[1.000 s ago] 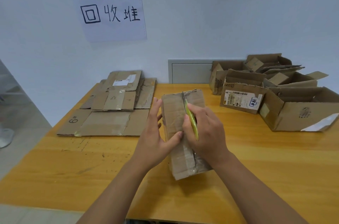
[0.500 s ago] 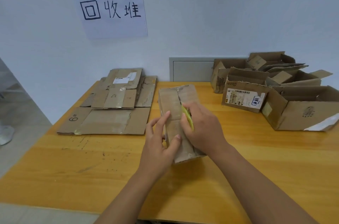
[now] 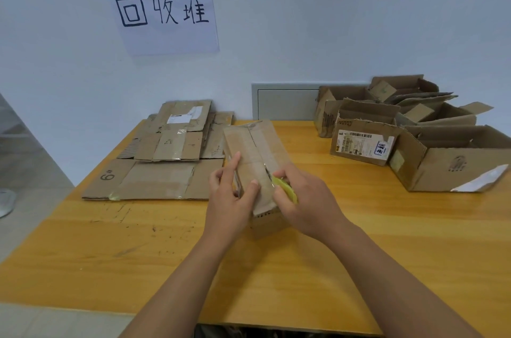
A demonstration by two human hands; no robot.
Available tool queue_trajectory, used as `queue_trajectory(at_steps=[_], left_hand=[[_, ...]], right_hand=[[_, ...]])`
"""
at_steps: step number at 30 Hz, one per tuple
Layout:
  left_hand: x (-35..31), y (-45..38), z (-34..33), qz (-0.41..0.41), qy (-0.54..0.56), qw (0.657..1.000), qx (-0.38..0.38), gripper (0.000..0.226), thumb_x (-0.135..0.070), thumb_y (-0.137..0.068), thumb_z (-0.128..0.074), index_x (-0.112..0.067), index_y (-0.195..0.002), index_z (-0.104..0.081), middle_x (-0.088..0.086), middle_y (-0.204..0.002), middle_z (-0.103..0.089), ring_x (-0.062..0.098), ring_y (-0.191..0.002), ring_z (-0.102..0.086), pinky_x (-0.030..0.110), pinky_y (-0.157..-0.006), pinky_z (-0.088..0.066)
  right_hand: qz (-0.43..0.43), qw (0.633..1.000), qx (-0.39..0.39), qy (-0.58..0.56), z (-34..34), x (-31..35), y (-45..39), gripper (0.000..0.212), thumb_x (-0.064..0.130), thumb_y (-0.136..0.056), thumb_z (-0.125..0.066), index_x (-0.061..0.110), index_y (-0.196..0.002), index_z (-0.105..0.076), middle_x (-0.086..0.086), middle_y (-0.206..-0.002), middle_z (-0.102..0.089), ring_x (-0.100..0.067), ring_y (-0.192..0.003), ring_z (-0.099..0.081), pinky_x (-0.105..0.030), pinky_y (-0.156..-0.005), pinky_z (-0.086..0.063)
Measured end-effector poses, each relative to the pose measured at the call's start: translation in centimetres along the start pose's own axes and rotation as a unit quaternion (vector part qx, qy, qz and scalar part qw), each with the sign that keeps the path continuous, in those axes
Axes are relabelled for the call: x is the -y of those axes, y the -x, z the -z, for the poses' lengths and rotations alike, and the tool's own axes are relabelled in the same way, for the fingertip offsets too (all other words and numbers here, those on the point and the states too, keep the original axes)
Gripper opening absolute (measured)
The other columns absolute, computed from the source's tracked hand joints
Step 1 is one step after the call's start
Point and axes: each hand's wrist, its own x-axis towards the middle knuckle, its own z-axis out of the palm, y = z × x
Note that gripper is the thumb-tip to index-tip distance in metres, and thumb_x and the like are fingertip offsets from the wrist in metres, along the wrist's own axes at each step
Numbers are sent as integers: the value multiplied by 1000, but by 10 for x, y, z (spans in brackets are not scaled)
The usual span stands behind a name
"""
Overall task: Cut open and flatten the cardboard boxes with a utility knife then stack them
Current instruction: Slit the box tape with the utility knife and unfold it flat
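Small taped brown cardboard box (image 3: pixel 254 155) sits mid wooden table (image 3: pixel 110 254). Left hand (image 3: pixel 231 199) grips its near-left edge, thumb on top. Right hand (image 3: pixel 307 199) wraps yellow-green utility knife (image 3: pixel 286 190), blade at the centre tape seam.

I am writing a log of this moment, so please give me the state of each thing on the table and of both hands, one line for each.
box in hand: closed, taped seam uppermost, being cut
utility knife: yellow, at the seam, near end
left hand: grips the box's left side
right hand: holds the knife
flattened boxes: stacked flat, far left
uncut boxes: open-topped, unflattened, far right
table: wooden, scuffed
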Motion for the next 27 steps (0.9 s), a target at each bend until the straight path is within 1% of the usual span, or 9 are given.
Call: queue_trajectory(at_steps=[3, 6, 11, 15, 19, 21, 24, 26, 27], left_hand=[[1, -5, 2, 13, -4, 1000, -6, 65, -57, -84, -54, -57, -143, -27, -3, -134, -33, 16, -99, -63, 36, -81, -56], [5, -10, 2, 28, -12, 1000, -7, 63, -53, -89, -55, -53, -145, -26, 0, -137, -32, 23, -108, -59, 38, -87, -53], [1, -12, -2, 44, -10, 999, -8, 66, -60, -80, -52, -58, -141, -25, 0, -137, -32, 25, -110, -59, 45, -94, -52], [-2, -13, -10, 40, -8, 999, -8, 64, -52, -86, -57, -54, -143, -27, -3, -134, -32, 23, -108, -59, 42, -91, -52], [-11, -15, -17, 63, -10, 998, -9, 65, -41, -93, -56, -41, -150, -26, -5, -131, -28, 14, -108, -46, 30, -84, -40], [-11, -16, -18, 84, 3, 996, -11, 65, -40, -94, -54, -37, -152, -24, -4, -132, -28, 14, -107, -44, 29, -83, -37], [-14, -9, -22, 77, -13, 997, 2, 63, -43, -96, -50, -35, -152, -22, 0, -140, -27, 16, -109, -44, 30, -84, -36], [-17, -2, -27, 74, -22, 997, 19, 64, -45, -97, -48, -34, -153, -20, 1, -145, -24, 17, -113, -44, 30, -88, -35], [-18, 2, -30, 77, -19, 996, 28, 64, -45, -97, -47, -34, -154, -19, 1, -146, -22, 16, -112, -43, 30, -89, -35]], right_hand=[[-6, 1000, 18, -15, 5, 1, 8, 21, 32, -85, -44, 18, -97, -54, 7, -76, -54, -17, -66, -45, -28, -53, -28], [-14, 999, 31, -35, 8, 1, 17, 21, 30, -85, -45, 17, -97, -55, 6, -76, -57, -16, -68, -45, -33, -57, -31], [-7, 999, 38, -38, 12, -8, 27, 20, 29, -88, -45, 17, -99, -57, 8, -79, -56, -12, -70, -45, -30, -58, -29], [16, 999, 42, -8, 18, -18, 34, 20, 28, -90, -46, 17, -101, -59, 10, -80, -55, -10, -71, -44, -27, -59, -29], [5, 999, -32, -41, 29, -25, 42, 24, 31, -87, -45, 16, -96, -61, 16, -66, -50, -4, -61, -46, -18, -52, -29], [-14, 995, -82, -56, 31, -28, 44, 28, 36, -90, -42, 25, -110, -58, 15, -66, -51, -1, -57, -48, -14, -49, -29], [-43, 992, -95, -75, 21, -33, 43, 40, 44, -100, -37, 40, -140, -44, 8, -98, -71, -4, -82, -63, -22, -67, -49], [-56, 990, -108, -73, 11, -38, 43, 41, 44, -102, -39, 34, -141, -50, 9, -119, -68, -12, -107, -64, -27, -84, -51], [-73, 987, -118, -77, 8, -40, 42, 41, 44, -103, -40, 31, -139, -52, 13, -119, -67, -11, -108, -63, -24, -84, -50]])
